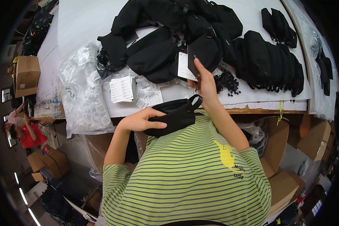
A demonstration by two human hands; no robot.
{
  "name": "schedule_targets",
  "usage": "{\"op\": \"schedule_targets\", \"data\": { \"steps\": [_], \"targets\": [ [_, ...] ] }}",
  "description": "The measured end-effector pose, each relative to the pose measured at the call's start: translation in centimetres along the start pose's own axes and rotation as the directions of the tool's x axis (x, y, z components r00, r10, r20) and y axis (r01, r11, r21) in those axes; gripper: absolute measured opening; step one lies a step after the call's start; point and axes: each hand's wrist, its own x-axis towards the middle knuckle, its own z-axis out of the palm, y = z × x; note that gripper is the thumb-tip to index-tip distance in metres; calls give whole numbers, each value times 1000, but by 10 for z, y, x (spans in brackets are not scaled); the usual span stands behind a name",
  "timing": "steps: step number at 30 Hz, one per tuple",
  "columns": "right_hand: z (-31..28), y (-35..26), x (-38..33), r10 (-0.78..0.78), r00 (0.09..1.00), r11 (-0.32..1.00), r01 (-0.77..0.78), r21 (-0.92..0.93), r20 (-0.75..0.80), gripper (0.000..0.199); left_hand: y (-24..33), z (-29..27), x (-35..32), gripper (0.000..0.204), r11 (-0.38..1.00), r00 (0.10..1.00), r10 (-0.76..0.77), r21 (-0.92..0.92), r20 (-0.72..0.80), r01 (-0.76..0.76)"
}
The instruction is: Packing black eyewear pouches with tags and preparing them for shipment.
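Observation:
My left hand (144, 119) is closed on a small black fabric pouch (177, 118) in front of my chest, thumb across its front. The pouch's top gapes a little and a loop stands up at its right end. My right hand (207, 83), raised above the pouch, pinches a black hang tag (192, 63) with a white card (184, 67) beside it. Behind the tags lies a heap of black bags (154, 52). A stack of white printed cards (121, 90) rests on the table, left of the pouch.
A large clear plastic bag of small labelled packets (84, 98) hangs over the table edge at left. Black cords (226, 83) lie right of my right hand. A row of black pouches (269, 64) stands farther right. Cardboard boxes (280, 188) sit below the table.

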Motion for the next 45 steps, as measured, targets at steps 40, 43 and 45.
{"op": "schedule_targets", "data": {
  "steps": [40, 43, 45],
  "targets": [
    [-46, -51, -26, 194, 810, 285, 493, -822, 554, 42, -38, -46, 26, 46, 318, 578, 574, 808, -580, 496],
    [-55, -46, -24, 224, 828, 349, 425, -835, 514, 41, -55, -55, 35, 43, 270, 535, 622, 798, -572, 539],
    [-51, -50, -25, 212, 829, 391, 413, -822, 518, 40, -59, -61, 39, 40, 234, 519, 652, 797, -553, 556]
  ]
}}
